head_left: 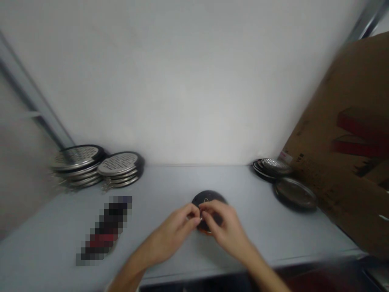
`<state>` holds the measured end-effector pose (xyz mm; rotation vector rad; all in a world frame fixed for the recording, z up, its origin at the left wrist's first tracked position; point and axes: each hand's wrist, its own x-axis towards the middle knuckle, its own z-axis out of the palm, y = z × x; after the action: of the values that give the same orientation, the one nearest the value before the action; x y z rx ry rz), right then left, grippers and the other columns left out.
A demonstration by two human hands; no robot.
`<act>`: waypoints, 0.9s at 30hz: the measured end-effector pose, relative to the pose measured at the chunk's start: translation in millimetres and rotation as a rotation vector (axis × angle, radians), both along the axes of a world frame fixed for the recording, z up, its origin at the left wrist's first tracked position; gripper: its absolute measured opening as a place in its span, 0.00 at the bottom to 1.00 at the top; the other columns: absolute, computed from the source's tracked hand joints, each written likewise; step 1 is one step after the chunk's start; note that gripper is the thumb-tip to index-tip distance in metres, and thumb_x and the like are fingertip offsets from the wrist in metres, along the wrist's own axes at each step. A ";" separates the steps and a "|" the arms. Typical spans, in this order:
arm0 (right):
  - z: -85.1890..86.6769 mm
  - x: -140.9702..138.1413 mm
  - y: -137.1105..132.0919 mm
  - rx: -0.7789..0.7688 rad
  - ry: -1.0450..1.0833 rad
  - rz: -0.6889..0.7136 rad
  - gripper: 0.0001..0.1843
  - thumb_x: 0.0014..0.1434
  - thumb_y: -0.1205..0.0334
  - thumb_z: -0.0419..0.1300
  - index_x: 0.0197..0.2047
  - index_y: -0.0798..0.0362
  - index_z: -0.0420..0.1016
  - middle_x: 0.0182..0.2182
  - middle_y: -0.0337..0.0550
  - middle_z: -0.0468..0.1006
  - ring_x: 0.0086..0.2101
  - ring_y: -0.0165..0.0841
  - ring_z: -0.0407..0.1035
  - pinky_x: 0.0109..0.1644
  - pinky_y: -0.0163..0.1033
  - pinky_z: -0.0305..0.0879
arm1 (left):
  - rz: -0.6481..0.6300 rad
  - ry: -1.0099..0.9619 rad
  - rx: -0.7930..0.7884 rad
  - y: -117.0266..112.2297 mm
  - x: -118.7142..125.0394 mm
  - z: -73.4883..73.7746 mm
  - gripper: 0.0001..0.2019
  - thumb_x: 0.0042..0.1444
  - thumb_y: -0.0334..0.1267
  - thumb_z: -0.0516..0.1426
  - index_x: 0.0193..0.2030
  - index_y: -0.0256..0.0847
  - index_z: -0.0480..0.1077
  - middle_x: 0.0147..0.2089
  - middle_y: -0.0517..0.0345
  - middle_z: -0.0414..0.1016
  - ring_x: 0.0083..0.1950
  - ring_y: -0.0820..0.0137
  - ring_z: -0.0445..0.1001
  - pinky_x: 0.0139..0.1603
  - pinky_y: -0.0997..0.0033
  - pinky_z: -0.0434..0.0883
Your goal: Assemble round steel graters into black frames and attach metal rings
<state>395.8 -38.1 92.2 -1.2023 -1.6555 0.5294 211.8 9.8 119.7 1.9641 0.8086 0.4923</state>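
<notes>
Near the table's front, a round black disc [210, 196] lies partly covered by my hands. A small thin ring-like loop [206, 200] shows against its dark surface, and a bit of orange [205, 232] shows at its near edge. My left hand [179, 225] is closed in a pinch over the disc's left side. My right hand [226, 225] pinches from the right, its fingertips meeting those of the left. A tiny shiny spot shows between the fingertips, but what they hold is too small to make out.
Two stacks of round perforated metal plates [120, 164] with dark rims stand at the back left. At the back right are several smaller round pieces [270, 167] and a dark round dish [295, 194]. A cardboard box [328, 121] rises on the right. A pixelated object [105, 231] lies at left.
</notes>
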 end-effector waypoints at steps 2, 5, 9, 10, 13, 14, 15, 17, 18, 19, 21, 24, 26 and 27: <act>5.8 -0.2 -3.2 -0.009 -0.019 0.017 0.10 0.66 0.66 0.56 0.38 0.51 0.80 0.33 0.41 0.82 0.34 0.33 0.75 0.40 0.35 0.68 | 0.003 -0.053 -0.063 -2.9 1.0 0.4 0.11 0.65 0.46 0.49 0.37 0.43 0.65 0.36 0.61 0.69 0.38 0.68 0.68 0.43 0.72 0.67; 10.6 0.1 -6.9 -0.072 -0.021 0.067 0.09 0.65 0.65 0.59 0.36 0.52 0.81 0.29 0.40 0.81 0.31 0.32 0.74 0.37 0.34 0.67 | 0.066 -0.104 -0.090 -1.7 2.2 -6.1 0.12 0.65 0.47 0.50 0.37 0.42 0.66 0.34 0.61 0.68 0.37 0.68 0.68 0.41 0.71 0.67; 11.6 -0.9 -9.8 -0.129 0.045 0.095 0.06 0.61 0.66 0.62 0.39 0.54 0.82 0.31 0.41 0.82 0.31 0.31 0.75 0.37 0.33 0.68 | 0.156 -0.143 -0.078 1.0 6.2 -8.2 0.13 0.64 0.48 0.50 0.36 0.42 0.66 0.33 0.61 0.68 0.37 0.67 0.69 0.41 0.70 0.67; 11.5 -1.4 -10.4 -0.142 0.067 0.089 0.06 0.61 0.65 0.63 0.39 0.54 0.82 0.31 0.41 0.83 0.31 0.32 0.75 0.37 0.33 0.68 | 0.188 -0.147 -0.061 0.6 7.1 -7.0 0.13 0.64 0.48 0.50 0.36 0.42 0.66 0.33 0.60 0.68 0.37 0.66 0.69 0.41 0.69 0.67; 10.6 -3.1 -10.8 -0.206 0.136 0.091 0.07 0.61 0.63 0.64 0.40 0.54 0.82 0.31 0.42 0.83 0.30 0.32 0.76 0.35 0.33 0.68 | 0.259 -0.151 -0.012 -3.9 9.1 -2.5 0.12 0.64 0.47 0.51 0.37 0.42 0.67 0.34 0.59 0.70 0.37 0.66 0.70 0.41 0.69 0.66; 10.3 -3.2 -10.4 -0.219 0.148 0.090 0.07 0.62 0.62 0.63 0.39 0.54 0.82 0.30 0.42 0.82 0.30 0.32 0.76 0.34 0.33 0.68 | 0.260 -0.153 -0.005 -6.2 9.9 -1.2 0.12 0.64 0.46 0.51 0.37 0.42 0.67 0.34 0.59 0.71 0.37 0.66 0.70 0.41 0.69 0.67; 9.9 -3.1 -9.8 -0.217 0.145 0.086 0.07 0.63 0.61 0.62 0.38 0.54 0.82 0.29 0.41 0.81 0.29 0.32 0.75 0.33 0.32 0.67 | 0.249 -0.154 0.001 -8.7 10.7 -0.1 0.11 0.64 0.46 0.51 0.37 0.42 0.67 0.35 0.59 0.72 0.37 0.66 0.71 0.41 0.69 0.67; 9.5 -1.6 -7.9 -0.172 0.092 0.061 0.10 0.65 0.63 0.59 0.35 0.54 0.81 0.27 0.41 0.80 0.28 0.31 0.73 0.33 0.32 0.65 | 0.214 -0.150 0.024 -12.9 12.4 1.5 0.10 0.64 0.44 0.52 0.37 0.41 0.69 0.36 0.59 0.74 0.38 0.66 0.73 0.41 0.70 0.67; 9.4 -0.4 -6.9 -0.142 0.052 0.045 0.11 0.65 0.64 0.58 0.34 0.54 0.81 0.27 0.41 0.79 0.29 0.31 0.73 0.34 0.33 0.64 | 0.198 -0.141 0.045 -14.3 13.1 2.1 0.10 0.64 0.43 0.53 0.36 0.41 0.70 0.36 0.59 0.75 0.38 0.67 0.73 0.41 0.70 0.68; 9.3 1.0 -6.0 -0.119 0.011 0.030 0.11 0.65 0.66 0.58 0.33 0.54 0.81 0.28 0.41 0.79 0.29 0.31 0.72 0.34 0.33 0.64 | 0.185 -0.128 0.072 -15.1 13.5 2.4 0.09 0.63 0.41 0.54 0.36 0.41 0.72 0.36 0.59 0.76 0.38 0.67 0.74 0.42 0.70 0.68; 8.7 3.8 -4.7 -0.106 -0.050 0.008 0.11 0.63 0.69 0.59 0.32 0.54 0.81 0.27 0.41 0.79 0.29 0.31 0.72 0.35 0.33 0.62 | 0.162 -0.098 0.142 -15.2 13.8 2.3 0.07 0.62 0.38 0.56 0.35 0.42 0.74 0.36 0.59 0.78 0.38 0.67 0.75 0.42 0.70 0.68; 6.3 6.3 -4.1 -0.122 -0.083 -0.010 0.10 0.61 0.72 0.59 0.32 0.54 0.81 0.28 0.40 0.80 0.29 0.31 0.72 0.34 0.32 0.61 | 0.128 -0.077 0.259 -14.0 13.6 -0.4 0.06 0.60 0.35 0.57 0.33 0.43 0.76 0.36 0.60 0.79 0.39 0.68 0.76 0.43 0.71 0.68; 4.2 6.3 -4.4 -0.123 -0.093 -0.025 0.10 0.60 0.74 0.59 0.32 0.54 0.81 0.28 0.40 0.80 0.30 0.31 0.73 0.34 0.32 0.61 | 0.136 -0.072 0.332 -13.7 14.0 -3.5 0.06 0.60 0.32 0.58 0.33 0.43 0.75 0.35 0.60 0.79 0.38 0.68 0.76 0.43 0.71 0.68; 3.3 6.0 -4.6 -0.119 -0.101 -0.033 0.10 0.60 0.73 0.59 0.33 0.54 0.81 0.29 0.41 0.80 0.30 0.31 0.73 0.34 0.32 0.61 | 0.149 -0.067 0.369 -13.6 14.5 -5.2 0.06 0.59 0.30 0.58 0.32 0.42 0.75 0.35 0.61 0.79 0.38 0.69 0.76 0.43 0.71 0.68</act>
<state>401.8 -42.7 95.5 -1.3604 -1.7061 0.5612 226.3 -3.9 114.5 2.2169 0.8725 0.8403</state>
